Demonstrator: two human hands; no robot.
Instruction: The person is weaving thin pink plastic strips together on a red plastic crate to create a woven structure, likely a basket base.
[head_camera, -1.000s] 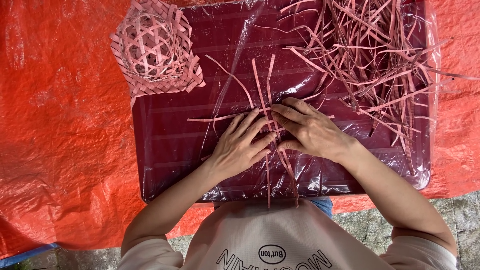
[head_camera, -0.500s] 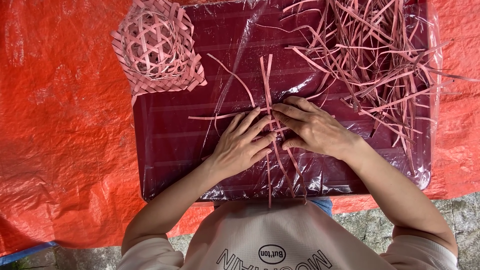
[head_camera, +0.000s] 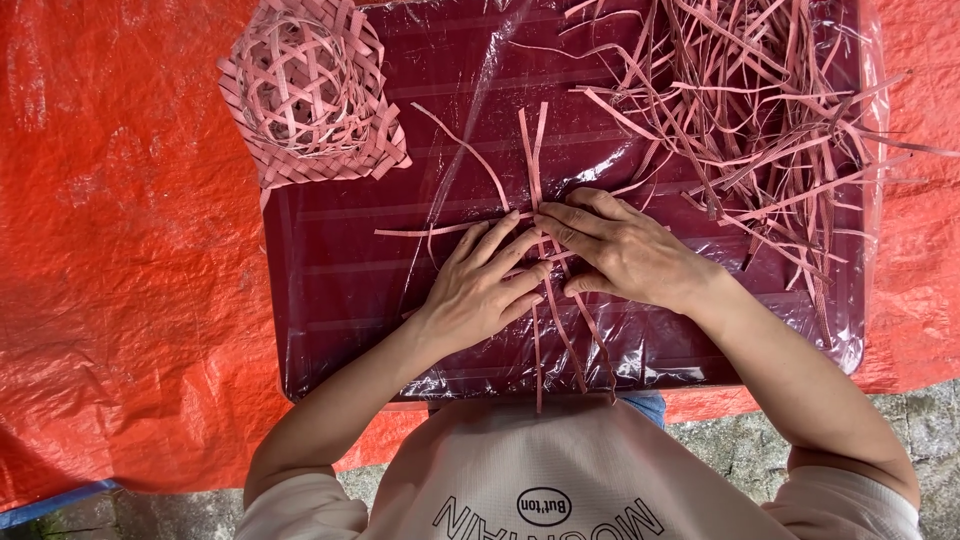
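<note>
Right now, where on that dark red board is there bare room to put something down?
Bare room lies on the board below the woven basket and left of the left hand, plus a band between the basket and the loose strip pile. It is crowded under both hands, where the right hand presses crossed strips.

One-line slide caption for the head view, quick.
Both hands, left and right, press crossed pink strips flat on a maroon tray, woven basket nearby.
</note>
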